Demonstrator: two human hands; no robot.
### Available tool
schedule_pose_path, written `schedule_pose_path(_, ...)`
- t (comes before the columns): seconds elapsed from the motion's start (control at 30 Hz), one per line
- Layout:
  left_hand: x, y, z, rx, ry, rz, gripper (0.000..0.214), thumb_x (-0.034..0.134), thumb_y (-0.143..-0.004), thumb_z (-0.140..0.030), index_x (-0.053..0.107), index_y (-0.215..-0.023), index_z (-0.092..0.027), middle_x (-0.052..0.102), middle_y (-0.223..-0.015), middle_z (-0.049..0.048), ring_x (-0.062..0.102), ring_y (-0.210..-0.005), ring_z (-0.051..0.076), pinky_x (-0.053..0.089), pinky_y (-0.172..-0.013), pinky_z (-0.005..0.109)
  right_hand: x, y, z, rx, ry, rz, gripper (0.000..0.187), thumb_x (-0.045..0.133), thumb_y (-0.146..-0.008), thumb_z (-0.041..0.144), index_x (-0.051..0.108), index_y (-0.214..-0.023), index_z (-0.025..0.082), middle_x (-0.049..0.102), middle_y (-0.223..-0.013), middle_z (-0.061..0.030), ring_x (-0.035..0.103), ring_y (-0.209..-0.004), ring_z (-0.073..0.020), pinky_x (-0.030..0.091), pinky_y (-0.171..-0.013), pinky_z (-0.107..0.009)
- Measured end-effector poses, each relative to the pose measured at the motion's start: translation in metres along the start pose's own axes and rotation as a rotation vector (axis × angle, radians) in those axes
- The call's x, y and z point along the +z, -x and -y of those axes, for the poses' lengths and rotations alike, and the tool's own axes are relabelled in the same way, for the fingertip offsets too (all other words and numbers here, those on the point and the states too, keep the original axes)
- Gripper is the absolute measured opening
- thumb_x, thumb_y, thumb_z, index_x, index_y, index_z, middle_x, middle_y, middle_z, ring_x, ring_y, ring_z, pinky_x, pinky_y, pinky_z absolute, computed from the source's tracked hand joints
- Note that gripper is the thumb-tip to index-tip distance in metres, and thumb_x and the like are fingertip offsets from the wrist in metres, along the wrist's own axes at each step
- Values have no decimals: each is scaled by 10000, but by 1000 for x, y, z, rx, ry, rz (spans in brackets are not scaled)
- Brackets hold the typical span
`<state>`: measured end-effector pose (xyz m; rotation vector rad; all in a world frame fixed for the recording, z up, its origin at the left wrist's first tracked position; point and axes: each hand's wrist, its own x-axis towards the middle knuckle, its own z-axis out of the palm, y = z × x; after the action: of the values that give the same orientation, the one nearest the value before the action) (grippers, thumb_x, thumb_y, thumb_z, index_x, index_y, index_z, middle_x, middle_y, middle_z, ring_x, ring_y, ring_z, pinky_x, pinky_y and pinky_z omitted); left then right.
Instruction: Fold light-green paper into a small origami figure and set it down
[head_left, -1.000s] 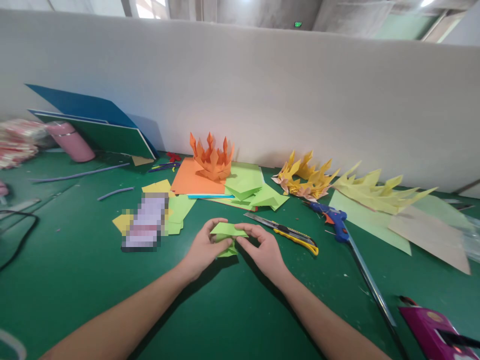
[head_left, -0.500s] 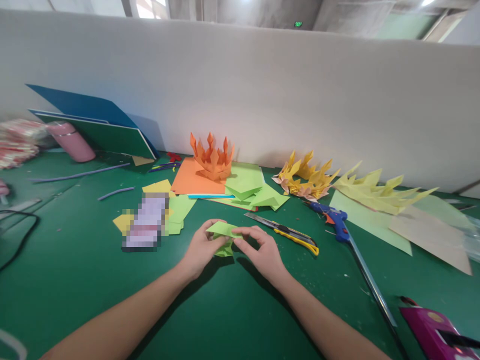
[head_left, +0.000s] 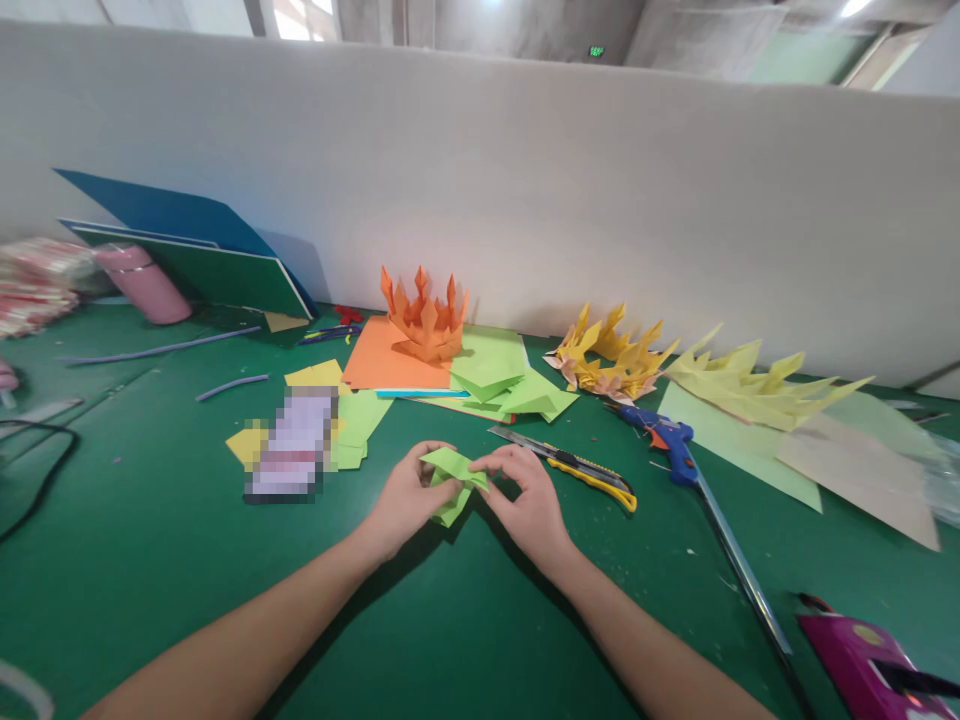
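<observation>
A light green sheet of folded paper (head_left: 451, 462) is held just above the table between both hands. My left hand (head_left: 409, 500) grips its left side, thumb on the near face and fingers behind. My right hand (head_left: 526, 497) pinches the right edge with thumb and fingertips. Creased flaps hang below the thumbs; part of the paper is hidden by the fingers. Just beyond my right hand lies a yellow utility knife (head_left: 574, 462) with its blade out. Beyond the hands, an orange folded-paper crown (head_left: 427, 330) stands on orange sheets, beside loose green paper (head_left: 491, 360).
A blue glue gun (head_left: 671, 440) with a long clear stick lies to the right, near a magenta device (head_left: 862, 650). Yellow (head_left: 611, 350) and pale yellow paper crowns (head_left: 765, 380) stand along the white partition (head_left: 480, 180). At left are a pixelated phone-like object (head_left: 294, 442) and a pink bottle (head_left: 144, 283).
The folded green paper has turned slightly in my hands, its lower flap now angled downward. My right fingertips have shifted along its right edge. Other objects stay where they were.
</observation>
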<state>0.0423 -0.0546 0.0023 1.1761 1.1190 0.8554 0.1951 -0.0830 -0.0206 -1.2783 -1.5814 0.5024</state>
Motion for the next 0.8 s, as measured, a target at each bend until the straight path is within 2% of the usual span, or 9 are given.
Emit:
schedule_pose_path(0.2,2,2,-4,-30,19,-9,392,681,-541,-202,533,-902,-178,614,-706,-18,572,-626,133,411,-547,218,1,1,-3,-25,-12,-15,180,569,-721,136,691,-790,249,590,-797,-33,542,-773,-194,426,-721,-332)
schedule_pose_path(0.4,2,2,-5,-44,68,-16,377,670,-520,-195,524,-867,-176,593,-679,-30,555,-605,124,391,-535,213,2,3,-3,-94,36,3,325,500,-694,72,726,-795,283,545,-762,-23,530,-754,-182,410,-710,-329)
schedule_pose_path(0.6,-2,-1,-6,-90,159,16,360,684,-487,-152,530,-811,-183,586,-631,-54,564,-578,120,402,-528,214,0,1,-6,-67,-39,88,333,493,-735,110,741,-833,309,638,-808,-27,578,-788,-185,420,-749,-347)
schedule_pose_path(0.8,-10,-6,-5,-159,226,118,390,735,-481,-170,556,-827,-176,644,-707,-15,626,-636,162,452,-595,262,-3,-2,-3,-26,-122,159,324,486,-736,128,743,-815,307,700,-772,-11,613,-746,-183,441,-746,-341)
